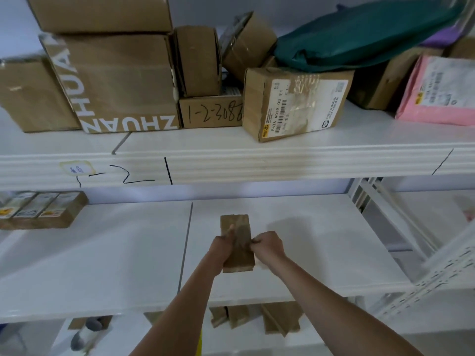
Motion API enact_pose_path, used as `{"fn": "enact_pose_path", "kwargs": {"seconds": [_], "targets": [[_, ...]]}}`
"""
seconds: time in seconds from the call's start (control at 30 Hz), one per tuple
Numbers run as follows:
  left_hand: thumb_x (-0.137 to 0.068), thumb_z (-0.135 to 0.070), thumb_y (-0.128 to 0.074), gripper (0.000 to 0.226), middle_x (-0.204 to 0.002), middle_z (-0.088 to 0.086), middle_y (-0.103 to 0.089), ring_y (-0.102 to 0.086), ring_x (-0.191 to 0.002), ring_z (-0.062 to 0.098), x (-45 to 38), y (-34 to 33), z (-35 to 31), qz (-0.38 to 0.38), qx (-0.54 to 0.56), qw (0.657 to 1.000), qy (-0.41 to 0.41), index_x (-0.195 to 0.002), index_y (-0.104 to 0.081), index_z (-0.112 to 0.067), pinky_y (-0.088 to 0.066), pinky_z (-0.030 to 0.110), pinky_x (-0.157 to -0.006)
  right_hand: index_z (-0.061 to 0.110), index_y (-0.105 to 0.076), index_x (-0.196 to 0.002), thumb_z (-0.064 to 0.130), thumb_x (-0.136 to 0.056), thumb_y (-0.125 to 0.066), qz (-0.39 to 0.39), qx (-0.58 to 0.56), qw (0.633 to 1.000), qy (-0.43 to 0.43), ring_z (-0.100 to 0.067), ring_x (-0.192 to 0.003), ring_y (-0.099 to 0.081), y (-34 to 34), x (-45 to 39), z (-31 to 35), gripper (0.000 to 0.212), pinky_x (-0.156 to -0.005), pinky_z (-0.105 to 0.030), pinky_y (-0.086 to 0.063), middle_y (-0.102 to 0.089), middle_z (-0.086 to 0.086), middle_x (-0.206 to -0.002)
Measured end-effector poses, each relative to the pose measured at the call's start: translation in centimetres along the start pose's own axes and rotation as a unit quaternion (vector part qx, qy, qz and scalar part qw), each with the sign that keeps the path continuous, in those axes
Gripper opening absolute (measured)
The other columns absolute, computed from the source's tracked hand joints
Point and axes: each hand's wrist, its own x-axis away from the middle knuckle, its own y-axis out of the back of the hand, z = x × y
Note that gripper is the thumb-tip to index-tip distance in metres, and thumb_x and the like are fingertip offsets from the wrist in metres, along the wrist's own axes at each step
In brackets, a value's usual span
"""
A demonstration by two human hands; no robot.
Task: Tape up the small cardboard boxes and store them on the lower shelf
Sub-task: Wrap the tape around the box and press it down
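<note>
A small, long brown cardboard box (237, 228) is held over the white middle shelf (102, 253), pointing away from me. My left hand (222, 246) grips its left side, with the thumb lying up along the top. My right hand (267, 244) pinches its right edge with curled fingers. Below the shelf's front edge, several more small cardboard boxes (257, 319) stand on the lower level, partly hidden by my arms.
The upper shelf (231, 160) is crowded with large cardboard boxes (115, 80), a labelled parcel (295, 104), a green bag (359, 34) and a pink mailer (442, 91). A row of labelled small boxes (38, 209) sits at the middle shelf's left. A perforated metal upright (437, 273) stands right.
</note>
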Motion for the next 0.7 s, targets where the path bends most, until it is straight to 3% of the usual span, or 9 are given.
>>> {"fn": "enact_pose_path", "kwargs": {"seconds": [0.07, 0.17, 0.27, 0.4, 0.57, 0.63, 0.7], "targets": [[-0.099, -0.067, -0.034, 0.072, -0.101, 0.01, -0.069, -0.067, -0.091, 0.026, 0.0, 0.0, 0.0, -0.024, 0.006, 1.0, -0.018, -0.119, -0.061, -0.004, -0.053, 0.034, -0.077, 0.013, -0.06, -0.08, 0.042, -0.09, -0.07, 0.033, -0.064, 0.997, 0.011, -0.016, -0.071, -0.059, 0.6, 0.3, 0.2, 0.032, -0.061, -0.027, -0.043, -0.059, -0.001, -0.077], [-0.1, -0.064, -0.035, 0.065, -0.101, 0.006, -0.069, -0.067, -0.091, 0.022, 0.3, -0.3, 0.0, -0.011, 0.053, 0.998, -0.045, -0.122, -0.058, -0.007, -0.052, 0.029, -0.067, 0.018, -0.048, -0.125, 0.067, -0.093, -0.053, 0.082, -0.163, 0.983, -0.033, -0.02, -0.108, -0.062, 0.7, 0.8, 0.6, 0.059, -0.088, -0.034, -0.052, -0.059, 0.0, -0.122], [-0.099, -0.066, -0.036, 0.069, -0.115, 0.012, -0.067, -0.067, -0.101, 0.027, 0.5, -1.1, -0.3, -0.002, 0.084, 0.995, -0.054, -0.13, -0.053, -0.006, -0.057, 0.037, -0.079, 0.017, -0.051, -0.126, 0.069, -0.096, -0.043, 0.092, -0.147, 0.985, -0.016, -0.014, -0.1, -0.062, 0.0, 1.1, 0.7, 0.06, -0.083, -0.03, -0.052, -0.063, 0.001, -0.118], [-0.099, -0.068, -0.031, 0.074, -0.115, 0.014, -0.068, -0.067, -0.101, 0.028, 1.0, -1.5, 0.0, -0.015, 0.062, 0.996, -0.055, -0.126, -0.057, -0.004, -0.057, 0.04, -0.084, 0.019, -0.059, -0.108, 0.072, -0.094, -0.045, 0.064, -0.161, 0.985, -0.009, -0.015, -0.094, -0.065, -0.6, 1.5, 0.5, 0.056, -0.077, -0.029, -0.053, -0.067, 0.003, -0.102], [-0.1, -0.065, -0.037, 0.059, -0.114, 0.011, -0.065, -0.062, -0.087, 0.016, 1.7, -1.6, 0.5, -0.044, 0.029, 0.995, -0.084, -0.117, -0.053, -0.01, -0.048, 0.028, -0.063, 0.016, -0.058, -0.122, 0.07, -0.096, -0.042, 0.053, -0.163, 0.985, 0.0, -0.018, -0.099, -0.065, -2.1, 1.7, -0.2, 0.062, -0.086, -0.033, -0.054, -0.067, -0.001, -0.112], [-0.099, -0.067, -0.034, 0.06, -0.111, 0.009, -0.066, -0.063, -0.087, 0.015, 1.9, -1.5, 1.2, -0.035, 0.038, 0.996, -0.068, -0.115, -0.054, -0.013, -0.047, 0.027, -0.063, 0.016, -0.056, -0.124, 0.071, -0.095, -0.041, 0.056, -0.154, 0.986, -0.002, -0.019, -0.101, -0.065, -2.4, 1.8, -0.5, 0.064, -0.087, -0.036, -0.056, -0.066, -0.003, -0.117], [-0.1, -0.068, -0.028, 0.059, -0.107, 0.008, -0.068, -0.065, -0.091, 0.019, 2.0, -1.2, 1.8, -0.002, 0.08, 0.996, -0.032, -0.112, -0.057, -0.018, -0.053, 0.03, -0.07, 0.016, -0.048, -0.13, 0.072, -0.095, -0.039, 0.052, -0.137, 0.989, -0.013, -0.018, -0.1, -0.062, -2.7, 2.0, -0.8, 0.067, -0.076, -0.031, -0.055, -0.064, -0.004, -0.125]]}}
